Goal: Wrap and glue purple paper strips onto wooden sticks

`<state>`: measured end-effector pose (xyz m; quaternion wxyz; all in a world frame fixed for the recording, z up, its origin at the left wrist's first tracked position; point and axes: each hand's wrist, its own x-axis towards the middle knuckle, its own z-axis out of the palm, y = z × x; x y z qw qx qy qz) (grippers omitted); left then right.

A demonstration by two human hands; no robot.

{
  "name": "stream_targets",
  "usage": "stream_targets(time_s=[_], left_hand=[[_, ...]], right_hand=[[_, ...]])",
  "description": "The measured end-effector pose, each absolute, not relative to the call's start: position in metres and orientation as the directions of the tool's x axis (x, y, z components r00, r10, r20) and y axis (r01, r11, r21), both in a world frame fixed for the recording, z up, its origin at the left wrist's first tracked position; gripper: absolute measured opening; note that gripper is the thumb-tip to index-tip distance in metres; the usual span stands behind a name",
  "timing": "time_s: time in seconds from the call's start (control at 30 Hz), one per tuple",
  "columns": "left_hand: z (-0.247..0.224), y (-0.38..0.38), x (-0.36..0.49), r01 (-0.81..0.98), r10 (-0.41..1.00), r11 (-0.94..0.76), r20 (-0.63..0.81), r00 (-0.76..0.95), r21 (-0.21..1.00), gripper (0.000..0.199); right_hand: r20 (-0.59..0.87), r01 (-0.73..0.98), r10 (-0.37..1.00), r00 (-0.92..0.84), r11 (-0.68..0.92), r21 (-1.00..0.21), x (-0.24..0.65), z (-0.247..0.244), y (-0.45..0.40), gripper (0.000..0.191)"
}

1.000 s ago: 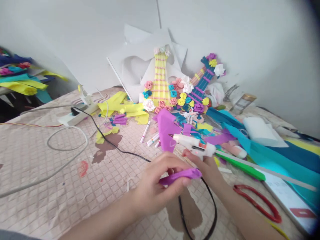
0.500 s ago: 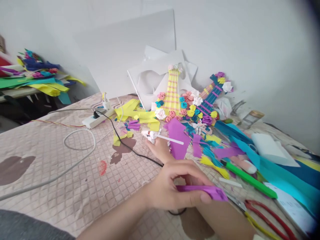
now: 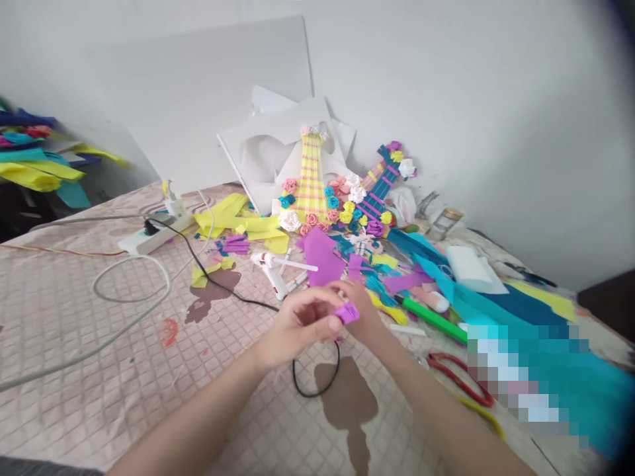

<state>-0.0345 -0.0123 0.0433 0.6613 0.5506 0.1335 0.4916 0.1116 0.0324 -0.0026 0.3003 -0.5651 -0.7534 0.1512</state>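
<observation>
Between thumb and fingers, my left hand point(image 3: 302, 325) pinches a small folded purple paper piece point(image 3: 348, 313) above the middle of the table. My right hand point(image 3: 358, 305) is just behind and right of it, close to the paper; its fingers are mostly hidden behind my left hand. A white glue gun point(image 3: 272, 272) with a glue stick in its back stands on the cloth beyond my hands. Flat purple paper point(image 3: 321, 254) lies to its right. Farther back, a yellow paper guitar shape point(image 3: 311, 173) with paper flowers leans on white boards, beside a blue one point(image 3: 380, 195).
A power strip point(image 3: 157, 236) with cables lies at left; a black cord point(image 3: 233, 294) runs to the middle. At right are a green cutter point(image 3: 431, 318), red-handled scissors point(image 3: 461, 378), teal paper point(image 3: 476, 304) and a glass jar point(image 3: 445, 223).
The view has shifted right. My right hand has let go of the glue gun, which now stands on the table, and has come back beside my left hand and the purple piece.
</observation>
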Motion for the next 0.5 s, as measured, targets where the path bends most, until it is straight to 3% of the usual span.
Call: stream_targets(time_s=[0.13, 0.23, 0.37, 0.5], left_hand=[[0.038, -0.01, -0.026, -0.437, 0.85, -0.032, 0.254, 0.462, 0.899, 0.02], [0.034, -0.009, -0.02, -0.36, 0.899, -0.015, 0.17, 0.404, 0.933, 0.022], [0.029, -0.005, -0.015, -0.343, 0.924, -0.014, 0.143, 0.354, 0.939, 0.025], [0.027, -0.002, -0.013, -0.358, 0.938, 0.001, 0.123, 0.325, 0.934, 0.023]], right_hand=[[0.185, 0.832, 0.979, -0.081, 0.169, -0.528, 0.168, -0.005, 0.003, 0.009], [0.146, 0.828, 0.988, -0.06, 0.131, -0.545, 0.181, -0.013, -0.007, 0.011], [0.154, 0.756, 0.988, -0.017, 0.113, -0.645, 0.182, -0.019, -0.002, 0.011], [0.165, 0.565, 0.985, 0.043, 0.113, -0.817, 0.185, -0.007, 0.008, 0.009]])
